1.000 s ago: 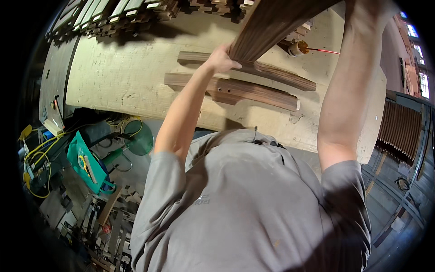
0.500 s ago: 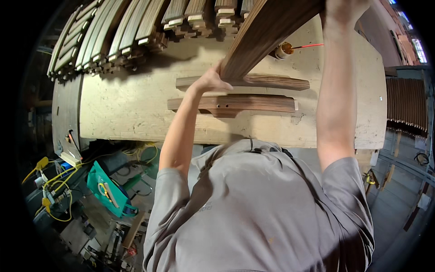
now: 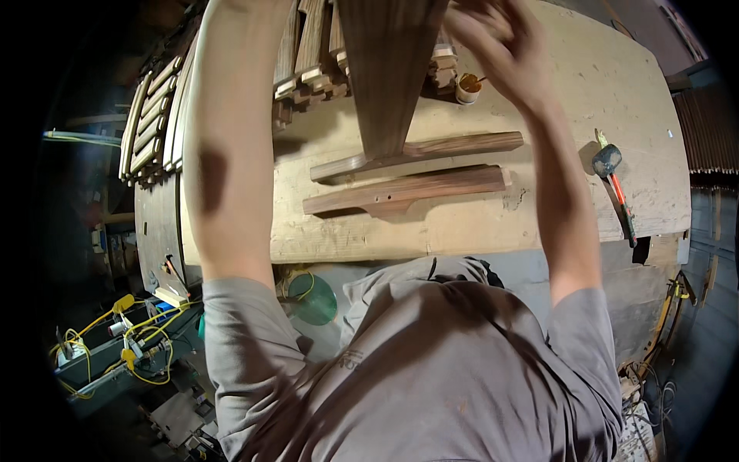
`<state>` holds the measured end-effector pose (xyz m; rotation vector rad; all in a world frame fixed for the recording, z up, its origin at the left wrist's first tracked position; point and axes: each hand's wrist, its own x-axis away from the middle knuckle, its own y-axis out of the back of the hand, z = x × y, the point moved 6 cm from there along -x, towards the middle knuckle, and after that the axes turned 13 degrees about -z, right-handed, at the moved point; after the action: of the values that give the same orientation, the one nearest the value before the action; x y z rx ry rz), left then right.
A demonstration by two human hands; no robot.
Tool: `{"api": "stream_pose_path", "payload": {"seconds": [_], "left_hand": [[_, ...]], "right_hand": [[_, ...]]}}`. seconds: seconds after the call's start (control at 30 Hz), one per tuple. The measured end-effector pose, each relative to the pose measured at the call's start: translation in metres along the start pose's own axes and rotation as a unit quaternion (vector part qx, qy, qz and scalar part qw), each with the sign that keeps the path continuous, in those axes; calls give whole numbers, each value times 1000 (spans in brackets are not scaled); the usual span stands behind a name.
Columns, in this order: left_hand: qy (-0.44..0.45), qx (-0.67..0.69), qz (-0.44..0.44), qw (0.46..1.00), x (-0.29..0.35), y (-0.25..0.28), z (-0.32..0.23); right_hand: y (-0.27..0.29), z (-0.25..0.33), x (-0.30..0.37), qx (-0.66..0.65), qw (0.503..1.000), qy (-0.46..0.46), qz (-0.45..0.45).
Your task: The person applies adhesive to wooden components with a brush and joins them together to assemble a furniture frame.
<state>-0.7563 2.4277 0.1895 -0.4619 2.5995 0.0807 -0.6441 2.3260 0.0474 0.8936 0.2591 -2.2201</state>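
A long dark-brown wooden board (image 3: 382,85) rises toward the top edge, its lower end against a curved wooden rail (image 3: 469,145). A second wooden rail (image 3: 439,190), with two small dark holes, lies nearer me on the table. My right hand (image 3: 504,42) is beside the board's upper right edge, fingers bent and smeared by motion; I cannot tell whether they grip it. My left forearm reaches up past the top edge on the board's left, so the left hand is out of view.
The pale worktable (image 3: 339,242) carries stacked wooden strips (image 3: 158,115) at the far left. A small pot (image 3: 468,88) of brownish paste holds a stick. At the right lies a mallet (image 3: 606,159) with a black head and red handle. Yellow cables (image 3: 127,304) hang at the lower left.
My left hand has left the board's lower end and gone up out of view. My right hand has come lower beside the board. The view has shifted, and the mallet now shows.
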Motion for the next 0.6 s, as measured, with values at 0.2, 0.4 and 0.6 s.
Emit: {"api": "stream_pose_path", "payload": {"seconds": [0.2, 0.4, 0.6], "left_hand": [[65, -2, -46, 997, 3, -12, 8], [91, -113, -176, 974, -2, 10, 22], [6, -84, -161, 983, 14, 18, 10]], "right_hand": [[329, -235, 191, 608, 742, -283, 12], [475, -251, 311, 642, 741, -191, 43], [447, -246, 315, 800, 543, -252, -32]]}}
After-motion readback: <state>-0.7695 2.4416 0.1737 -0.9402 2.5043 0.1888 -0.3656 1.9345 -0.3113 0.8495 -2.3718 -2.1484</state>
